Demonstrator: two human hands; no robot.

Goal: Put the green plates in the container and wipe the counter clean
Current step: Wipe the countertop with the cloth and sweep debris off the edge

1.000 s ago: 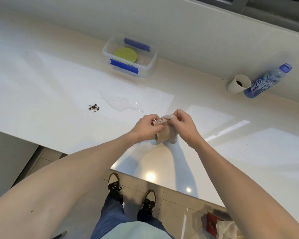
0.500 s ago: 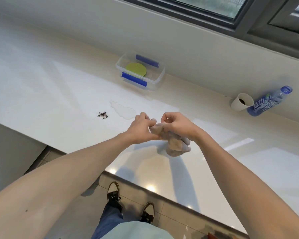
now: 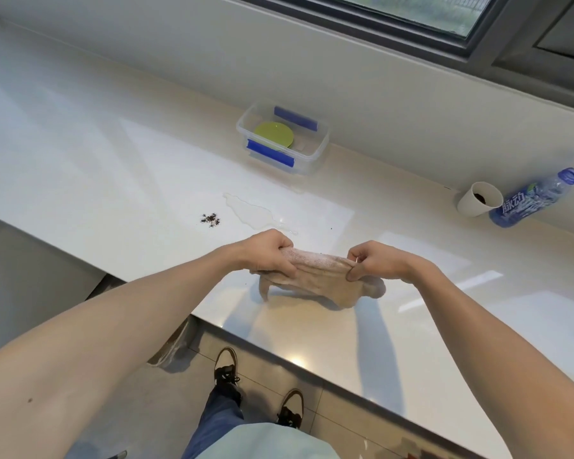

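Note:
A beige cloth (image 3: 322, 276) is stretched between my left hand (image 3: 270, 251) and my right hand (image 3: 373, 261), just above the white counter (image 3: 113, 167) near its front edge. Each hand grips one end, and the cloth's lower folds hang down to the counter. Beyond my hands lie a puddle of clear liquid (image 3: 252, 210) and a small heap of dark crumbs (image 3: 210, 220). A green plate (image 3: 274, 135) sits inside a clear plastic container (image 3: 315, 157) with blue clips, by the back wall.
A white paper cup (image 3: 478, 202) lies on its side at the back right, touching a blue plastic bottle (image 3: 534, 200) that leans against the wall. The counter's front edge runs diagonally below my arms, with tiled floor and my shoes beneath.
My hands have pulled apart, spreading the bunched cloth out sideways. The camera has tilted up, bringing the window frame into view.

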